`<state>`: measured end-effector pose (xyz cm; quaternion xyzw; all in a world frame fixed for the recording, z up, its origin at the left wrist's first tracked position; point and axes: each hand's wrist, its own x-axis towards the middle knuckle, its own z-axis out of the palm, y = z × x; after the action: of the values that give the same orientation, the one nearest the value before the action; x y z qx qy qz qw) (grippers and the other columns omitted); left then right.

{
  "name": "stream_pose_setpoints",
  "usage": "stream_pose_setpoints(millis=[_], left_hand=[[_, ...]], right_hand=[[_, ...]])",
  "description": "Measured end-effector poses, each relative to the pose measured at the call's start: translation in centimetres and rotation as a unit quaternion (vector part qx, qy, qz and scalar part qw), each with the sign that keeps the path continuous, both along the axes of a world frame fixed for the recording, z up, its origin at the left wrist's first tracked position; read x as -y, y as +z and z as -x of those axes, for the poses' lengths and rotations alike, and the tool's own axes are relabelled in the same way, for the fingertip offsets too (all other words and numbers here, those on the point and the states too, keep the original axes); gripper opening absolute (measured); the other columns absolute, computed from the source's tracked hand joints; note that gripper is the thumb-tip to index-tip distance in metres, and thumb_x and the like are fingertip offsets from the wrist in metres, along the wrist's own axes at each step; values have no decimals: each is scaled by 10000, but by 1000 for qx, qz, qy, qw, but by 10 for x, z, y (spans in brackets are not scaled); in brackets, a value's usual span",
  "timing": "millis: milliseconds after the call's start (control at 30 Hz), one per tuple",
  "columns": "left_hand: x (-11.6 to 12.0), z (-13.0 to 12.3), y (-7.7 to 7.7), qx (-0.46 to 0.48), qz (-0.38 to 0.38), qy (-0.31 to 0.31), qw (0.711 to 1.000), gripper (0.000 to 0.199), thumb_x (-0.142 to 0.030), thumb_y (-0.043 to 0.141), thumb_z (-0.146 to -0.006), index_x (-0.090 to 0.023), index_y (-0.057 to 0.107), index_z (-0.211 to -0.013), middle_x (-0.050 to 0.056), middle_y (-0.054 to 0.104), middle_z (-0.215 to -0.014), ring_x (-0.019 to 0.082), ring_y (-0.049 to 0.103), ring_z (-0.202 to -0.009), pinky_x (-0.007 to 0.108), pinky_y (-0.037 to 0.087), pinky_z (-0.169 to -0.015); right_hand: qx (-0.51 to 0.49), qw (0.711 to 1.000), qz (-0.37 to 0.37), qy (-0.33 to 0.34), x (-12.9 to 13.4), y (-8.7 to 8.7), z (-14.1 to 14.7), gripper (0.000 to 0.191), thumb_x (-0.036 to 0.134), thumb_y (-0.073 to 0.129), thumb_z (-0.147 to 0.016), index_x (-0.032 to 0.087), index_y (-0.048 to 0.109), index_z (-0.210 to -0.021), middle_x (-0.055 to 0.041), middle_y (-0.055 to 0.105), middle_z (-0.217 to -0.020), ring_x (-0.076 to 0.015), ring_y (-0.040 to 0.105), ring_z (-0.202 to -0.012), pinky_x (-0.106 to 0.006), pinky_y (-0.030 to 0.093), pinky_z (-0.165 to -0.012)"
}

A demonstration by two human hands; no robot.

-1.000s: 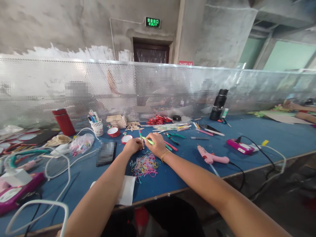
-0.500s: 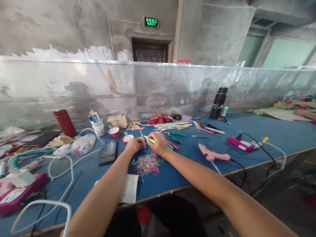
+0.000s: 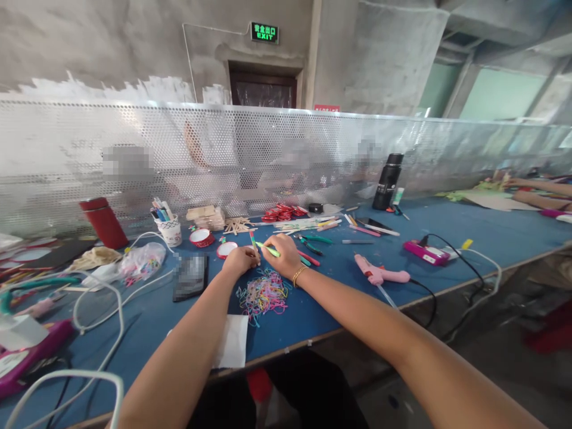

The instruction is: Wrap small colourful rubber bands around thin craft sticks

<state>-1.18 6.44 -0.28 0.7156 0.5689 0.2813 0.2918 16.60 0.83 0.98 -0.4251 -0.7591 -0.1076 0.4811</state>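
Note:
My left hand [image 3: 242, 260] pinches a small stick [image 3: 252, 243] with a red and green tip, held upright over the blue table. Close beside it on the right, my right hand [image 3: 282, 255] grips a light green marker [image 3: 269, 249], its tip pointing left toward the stick. Just below both hands lies a tangled pile of colourful cords [image 3: 263, 295]. Two small red round tins with white insides, one [image 3: 227, 250] nearer and one [image 3: 202, 238] farther, stand left of my hands. Red and teal pens lie partly behind my right hand.
Left are a phone [image 3: 190, 277], a pen cup [image 3: 168, 230] and a red flask [image 3: 104, 223]. Right are pliers [image 3: 308, 243], a pink glue gun [image 3: 379, 273], a purple power strip [image 3: 426, 252] and a black flask [image 3: 388, 182]. Another person's arms [image 3: 536, 192] reach in far right.
The view has shifted slightly, so the scene sits a little farther left. Both hands keep their holds on the stick and marker, with little movement between them.

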Motion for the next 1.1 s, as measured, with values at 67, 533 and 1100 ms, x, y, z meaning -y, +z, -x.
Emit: stream_pose_setpoints(millis=[67,533,1100], left_hand=[[-2,0,-1,0,-1,1,1000,177,-238,699,-670,-186,747,-832,3,667,-621,108,559,-530,205,396,-501],[-1,0,-1,47,10,-23,999,90,-209,686,-661,-158,720,-728,15,651,-597,104,537,-510,211,376,-484],[5,4,3,36,14,-25,999,80,-209,672,-660,-152,699,-708,14,654,-589,110,554,-513,201,373,-457]], right_hand=[[12,1000,4,1,-1,0,0,131,329,557,-891,222,602,-831,-18,618,-799,-179,530,-842,-304,350,-817],[9,1000,6,5,1,5,1,124,319,545,-889,223,598,-831,-24,623,-818,-183,528,-856,-318,363,-836],[-20,1000,2,15,6,1,5,102,305,563,-876,220,584,-822,-28,619,-801,-188,536,-851,-319,368,-832]])
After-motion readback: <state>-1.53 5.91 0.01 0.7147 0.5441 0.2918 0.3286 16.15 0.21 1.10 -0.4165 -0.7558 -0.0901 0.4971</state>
